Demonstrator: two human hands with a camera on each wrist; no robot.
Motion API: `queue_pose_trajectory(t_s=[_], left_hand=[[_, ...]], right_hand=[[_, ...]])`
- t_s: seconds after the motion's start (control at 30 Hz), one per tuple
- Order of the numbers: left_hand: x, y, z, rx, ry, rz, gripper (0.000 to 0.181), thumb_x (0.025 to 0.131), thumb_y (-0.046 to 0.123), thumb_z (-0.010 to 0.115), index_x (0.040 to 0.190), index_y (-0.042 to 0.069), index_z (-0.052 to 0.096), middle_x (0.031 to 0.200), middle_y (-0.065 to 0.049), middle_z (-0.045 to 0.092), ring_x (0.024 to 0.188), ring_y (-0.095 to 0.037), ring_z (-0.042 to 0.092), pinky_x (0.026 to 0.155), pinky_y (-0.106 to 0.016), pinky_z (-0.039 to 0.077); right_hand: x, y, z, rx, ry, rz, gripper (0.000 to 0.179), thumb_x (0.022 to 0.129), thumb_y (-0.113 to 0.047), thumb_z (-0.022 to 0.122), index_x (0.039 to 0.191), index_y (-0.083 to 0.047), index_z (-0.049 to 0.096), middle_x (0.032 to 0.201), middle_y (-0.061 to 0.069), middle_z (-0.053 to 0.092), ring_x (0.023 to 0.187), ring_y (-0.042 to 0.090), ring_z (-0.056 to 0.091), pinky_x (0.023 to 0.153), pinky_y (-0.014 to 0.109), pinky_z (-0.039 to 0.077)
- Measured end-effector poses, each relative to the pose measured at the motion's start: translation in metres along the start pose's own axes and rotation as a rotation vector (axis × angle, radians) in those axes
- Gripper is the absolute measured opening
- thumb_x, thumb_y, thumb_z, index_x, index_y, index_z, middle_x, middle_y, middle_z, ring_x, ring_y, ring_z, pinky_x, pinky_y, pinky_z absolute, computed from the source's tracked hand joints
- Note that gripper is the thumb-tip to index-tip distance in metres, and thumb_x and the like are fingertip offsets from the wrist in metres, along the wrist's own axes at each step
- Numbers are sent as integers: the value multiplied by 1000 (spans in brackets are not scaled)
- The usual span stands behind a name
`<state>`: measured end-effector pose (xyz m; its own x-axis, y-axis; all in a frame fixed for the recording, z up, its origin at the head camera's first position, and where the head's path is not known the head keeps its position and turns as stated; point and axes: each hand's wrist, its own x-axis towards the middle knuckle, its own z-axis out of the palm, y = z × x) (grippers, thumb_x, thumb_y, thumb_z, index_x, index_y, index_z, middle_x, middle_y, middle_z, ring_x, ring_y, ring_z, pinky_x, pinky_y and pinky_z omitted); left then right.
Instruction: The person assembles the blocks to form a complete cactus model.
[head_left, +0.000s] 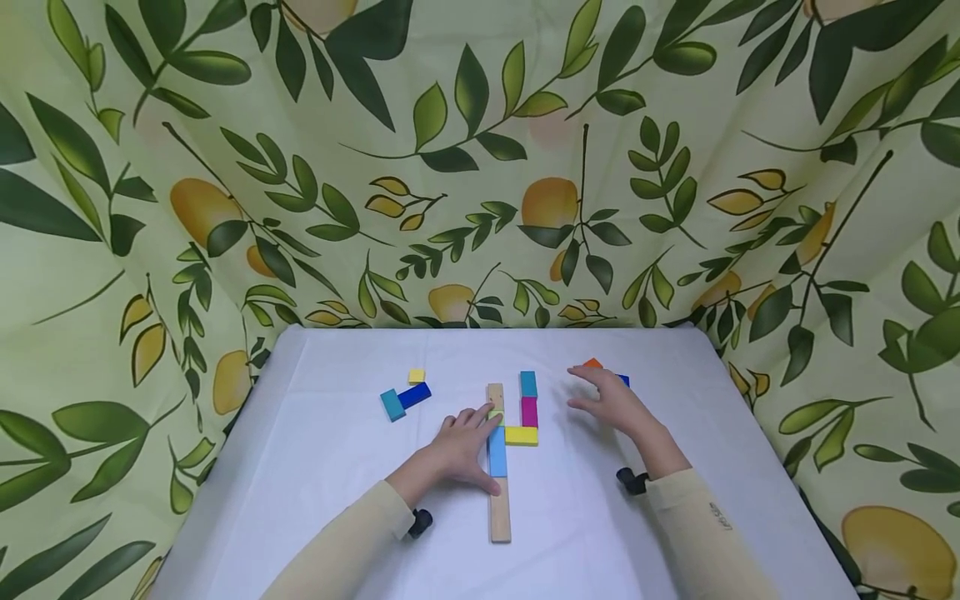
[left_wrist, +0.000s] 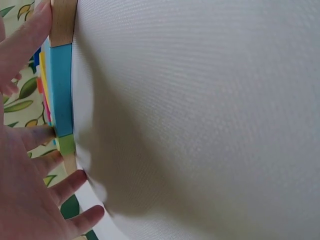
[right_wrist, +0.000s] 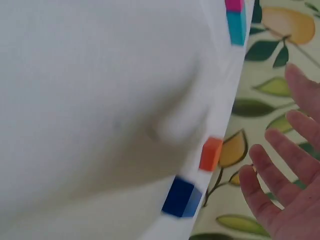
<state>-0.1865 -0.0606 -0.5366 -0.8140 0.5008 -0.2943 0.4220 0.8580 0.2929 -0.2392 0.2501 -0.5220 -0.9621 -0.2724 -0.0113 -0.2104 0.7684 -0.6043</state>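
A straight row of wooden blocks lies on the table: a plain block [head_left: 500, 510] nearest, then a light blue block [head_left: 497, 454], a green block [left_wrist: 66, 144] and another plain block [head_left: 496, 392]. My left hand [head_left: 459, 450] spans the row, its fingers spread; the thumb touches the near plain block and fingertips rest around the green one. A yellow block [head_left: 521, 436] juts right from the row, with a magenta block [head_left: 529, 412] and a teal block [head_left: 528, 383] running away from its end. Over the table to the right, my right hand [head_left: 618, 408] hovers with fingers extended, holding nothing.
Behind the right hand stand an orange block [right_wrist: 211, 154] and a dark blue block [right_wrist: 180, 197]. At the back left lie a teal block [head_left: 392, 405], a dark blue block [head_left: 415, 395] and a small yellow block [head_left: 417, 376]. A leaf-patterned curtain [head_left: 480, 183] borders the table.
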Motion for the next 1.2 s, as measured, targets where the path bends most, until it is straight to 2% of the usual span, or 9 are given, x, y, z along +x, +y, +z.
queue_pose_trajectory(t_s=[0.17,0.33,0.57,0.67,0.87,1.2], left_hand=[[2,1,2,13,-4,-14,121,64,74,80,161,26,26,170,-2,16,152,-31,23,118,-60,27],[4,2,1,9,-5,-13,121,64,74,80,161,26,26,170,-2,16,152,-31,23,118,-61,27],[6,5,1,22,-14,-16,122,63,74,81,161,26,26,170,-1,16,151,-31,24,117,-60,29],[6,5,1,22,-14,-23,122,63,74,81,161,26,26,170,-1,16,151,-31,24,117,-60,29],[6,3,3,28,-7,-29,122,63,74,81,161,27,26,170,-1,17,151,-30,24,117,-59,30],[4,-1,5,17,-13,-36,122,63,75,80,161,27,26,170,-1,16,152,-31,24,117,-59,30]], right_hand=[[-4,24,-16,8,29,44,62,86,-16,80,141,-2,56,145,24,54,137,47,45,111,62,36],[-7,49,-29,-15,-13,164,69,88,-15,79,148,-4,47,154,26,42,143,50,33,114,65,29],[-8,76,-27,-30,-67,271,69,88,-9,76,149,-1,44,153,32,37,139,55,34,111,67,33],[-7,80,-25,-30,-63,271,66,90,-9,74,148,2,44,151,34,38,137,55,37,109,66,35],[-3,80,-25,-61,-57,302,75,89,-18,78,148,8,39,146,38,39,133,55,41,108,65,38],[-2,71,-25,-55,-37,346,75,91,-27,75,148,7,39,147,37,38,136,56,37,109,67,36]])
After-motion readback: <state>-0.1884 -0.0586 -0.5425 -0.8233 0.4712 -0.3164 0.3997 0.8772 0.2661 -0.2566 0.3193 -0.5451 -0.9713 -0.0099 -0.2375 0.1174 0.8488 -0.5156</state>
